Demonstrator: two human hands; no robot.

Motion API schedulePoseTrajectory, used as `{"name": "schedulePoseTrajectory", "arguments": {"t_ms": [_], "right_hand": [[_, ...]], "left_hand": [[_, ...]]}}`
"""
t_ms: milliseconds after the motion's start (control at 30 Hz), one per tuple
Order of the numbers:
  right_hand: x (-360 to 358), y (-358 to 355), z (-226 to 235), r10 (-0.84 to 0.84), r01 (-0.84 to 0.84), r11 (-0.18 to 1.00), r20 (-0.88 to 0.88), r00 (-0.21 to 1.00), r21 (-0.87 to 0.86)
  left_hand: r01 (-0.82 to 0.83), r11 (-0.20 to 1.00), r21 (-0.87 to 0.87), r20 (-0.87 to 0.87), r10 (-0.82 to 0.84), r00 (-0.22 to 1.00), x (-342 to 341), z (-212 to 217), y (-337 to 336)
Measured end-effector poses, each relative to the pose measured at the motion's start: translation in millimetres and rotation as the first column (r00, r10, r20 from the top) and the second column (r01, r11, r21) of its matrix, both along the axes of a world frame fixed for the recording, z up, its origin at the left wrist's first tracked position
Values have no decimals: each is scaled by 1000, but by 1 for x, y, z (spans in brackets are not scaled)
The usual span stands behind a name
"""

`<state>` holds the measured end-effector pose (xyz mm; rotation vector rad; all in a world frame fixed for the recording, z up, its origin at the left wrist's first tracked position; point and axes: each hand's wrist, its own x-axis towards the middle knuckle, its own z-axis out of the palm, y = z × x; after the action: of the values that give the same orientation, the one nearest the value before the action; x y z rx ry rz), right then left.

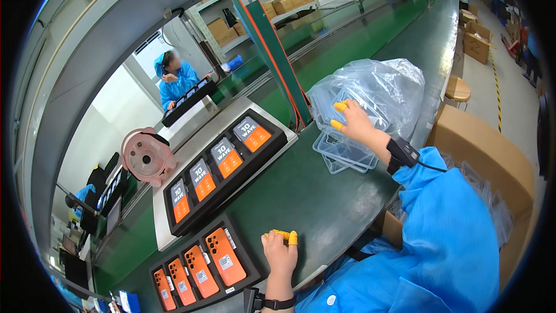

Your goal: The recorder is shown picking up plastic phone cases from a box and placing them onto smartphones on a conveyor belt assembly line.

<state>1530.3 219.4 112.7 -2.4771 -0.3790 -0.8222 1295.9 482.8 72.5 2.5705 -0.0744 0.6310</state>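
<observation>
The stack of clear plastic trays [346, 152], thin-walled and see-through, lies on the green surface [301, 191] at the far right, half inside a crinkled clear bag [382, 90], under the right hand [354, 123], whose yellow-capped fingers press its top, while the left hand [280, 255] rests curled and empty near the orange phones [200, 269].

Single head-worn fisheye view, looking steeply down and forward over a green bench [324, 197] at close range, the wearer's forearms entering from the lower edge, straight edges bowing at the rim; no second view shares the scene.
</observation>
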Motion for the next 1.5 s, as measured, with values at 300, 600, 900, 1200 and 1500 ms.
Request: {"name": "schedulePoseTrajectory", "arguments": {"t_ms": [300,600,900,1200,1500], "right_hand": [[36,43,-12,-219,173,937,-126,967,-303],[-6,13,-27,-111,78,976,-157,981,-203],[-7,-18,-13,26,-14,974,-52,998,226],[-13,-66,44,301,-119,711,-147,942,693],[-81,-115,43,680,-99,358,-187,709,928]], "left_hand": [[-124,992,-10,-76,123,990,6,-13,11],[-129,991,-40,-110,123,986,5,-9,13],[-98,993,-69,-112,90,990,8,-7,11],[-91,992,-87,-101,82,991,5,-10,16],[-124,987,-101,-121,111,986,2,-8,14]]}}
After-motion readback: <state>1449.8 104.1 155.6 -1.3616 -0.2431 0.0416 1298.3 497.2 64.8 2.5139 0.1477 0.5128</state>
